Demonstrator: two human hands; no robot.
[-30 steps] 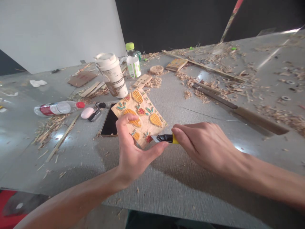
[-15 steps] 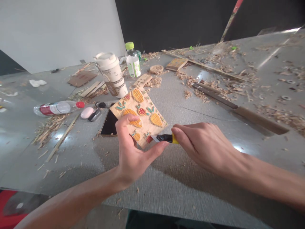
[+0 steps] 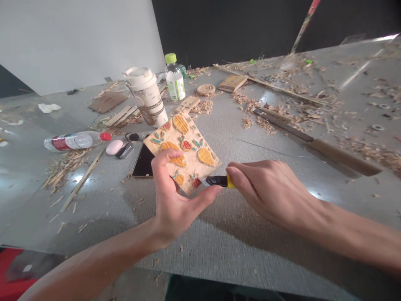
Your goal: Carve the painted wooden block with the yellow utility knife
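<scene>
My left hand (image 3: 175, 196) grips a square wooden board (image 3: 200, 133) carved and painted with yellow pineapples and red strawberries. Its index finger curls over the face, and its thumb reaches toward the knife. My right hand (image 3: 272, 188) is closed around a utility knife (image 3: 217, 180) with a black and yellow body. The blade rests at a red strawberry near the board's lower corner, and my left thumb touches or nearly touches the knife's underside. Behind the board's left edge lies a dark phone (image 3: 144, 163), partly covered.
A lidded paper cup (image 3: 147, 96) and a green-capped bottle (image 3: 174, 79) stand behind the board. A red-capped bottle (image 3: 78, 141) lies left. A long blade with a wooden handle (image 3: 341, 156) lies right. Wood shavings (image 3: 203, 106) and sticks litter the grey table (image 3: 200, 255).
Hands, board and knife hold nearly the same pose. The view has shifted very slightly.
</scene>
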